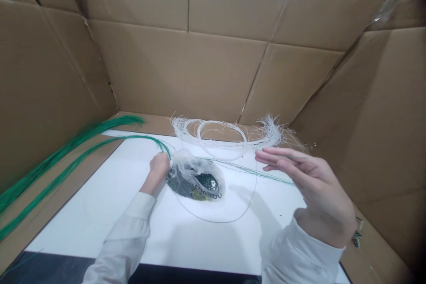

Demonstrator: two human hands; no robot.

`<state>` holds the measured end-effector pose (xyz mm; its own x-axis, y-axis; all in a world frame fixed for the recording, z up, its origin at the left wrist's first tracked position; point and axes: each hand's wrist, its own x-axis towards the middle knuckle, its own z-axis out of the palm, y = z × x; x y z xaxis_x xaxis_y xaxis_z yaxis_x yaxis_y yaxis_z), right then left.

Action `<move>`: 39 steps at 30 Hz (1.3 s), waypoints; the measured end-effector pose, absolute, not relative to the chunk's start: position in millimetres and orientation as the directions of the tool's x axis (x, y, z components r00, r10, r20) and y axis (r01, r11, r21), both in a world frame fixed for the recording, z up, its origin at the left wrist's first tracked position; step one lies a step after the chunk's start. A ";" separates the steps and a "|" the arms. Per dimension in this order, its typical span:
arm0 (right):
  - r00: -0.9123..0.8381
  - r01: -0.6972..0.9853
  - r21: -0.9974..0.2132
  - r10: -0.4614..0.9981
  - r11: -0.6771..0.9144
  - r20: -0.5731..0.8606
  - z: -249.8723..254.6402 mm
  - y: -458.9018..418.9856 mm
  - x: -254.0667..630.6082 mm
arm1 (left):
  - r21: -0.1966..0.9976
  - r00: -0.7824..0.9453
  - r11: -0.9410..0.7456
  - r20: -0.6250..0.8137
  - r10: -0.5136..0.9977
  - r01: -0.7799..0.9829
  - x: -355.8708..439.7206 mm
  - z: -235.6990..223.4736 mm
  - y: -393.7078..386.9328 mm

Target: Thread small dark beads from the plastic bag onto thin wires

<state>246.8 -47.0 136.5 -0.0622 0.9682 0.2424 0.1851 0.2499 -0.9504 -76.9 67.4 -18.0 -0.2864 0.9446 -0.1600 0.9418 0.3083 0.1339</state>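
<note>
Left hand (159, 163) is closed around the green wire bundle (66, 159), just beside the plastic bag (195, 177). Right hand (306, 186) hovers spread and empty, near the white wire coil (226, 135). Likely risk: springy green strands could sweep the bag or tangle with the coil.

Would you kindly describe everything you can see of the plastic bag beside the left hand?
The bag is thin, translucent whitish plastic, crumpled and lying on its side on the white table, near the middle. Dark green pieces with pale specks show through it; what they are cannot be told. Its bunched upper end points toward the left hand, which closes at that end where the green wires also meet. A thin wire loop curves around its near side. The right hand is apart from it, open.
</note>
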 end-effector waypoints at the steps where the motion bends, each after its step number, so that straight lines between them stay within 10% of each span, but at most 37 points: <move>1: -0.056 0.223 -0.938 0.964 0.265 0.259 136.3 -46.9 246.8 | 0.137 -0.282 0.300 -0.136 0.950 0.944 -75.5 -16.6 63.8; 10: -0.687 0.302 -0.830 0.711 0.468 0.150 126.9 -21.4 214.8 | 0.201 -0.293 0.237 0.324 0.900 0.951 -49.8 18.3 0.9; 14: -0.886 0.067 -0.948 0.455 0.312 0.087 95.4 -0.1 156.4 | 0.501 -0.358 0.020 0.590 0.723 0.865 -49.9 30.7 -17.0; 22: -0.447 -0.509 -0.861 0.858 -0.012 0.252 64.9 20.2 101.1 | 0.651 -0.005 -0.290 0.411 0.912 0.702 -43.4 17.0 -34.8; 32: -0.278 -0.548 -0.833 0.924 0.073 0.264 75.2 19.2 113.6 | 0.737 0.119 -0.354 0.353 0.928 0.575 -44.6 19.8 -32.4; 39: -0.357 -0.529 -0.844 0.879 0.089 0.316 84.3 8.5 114.6 | 0.947 0.234 -0.321 0.316 0.919 -0.016 -12.3 80.9 -20.8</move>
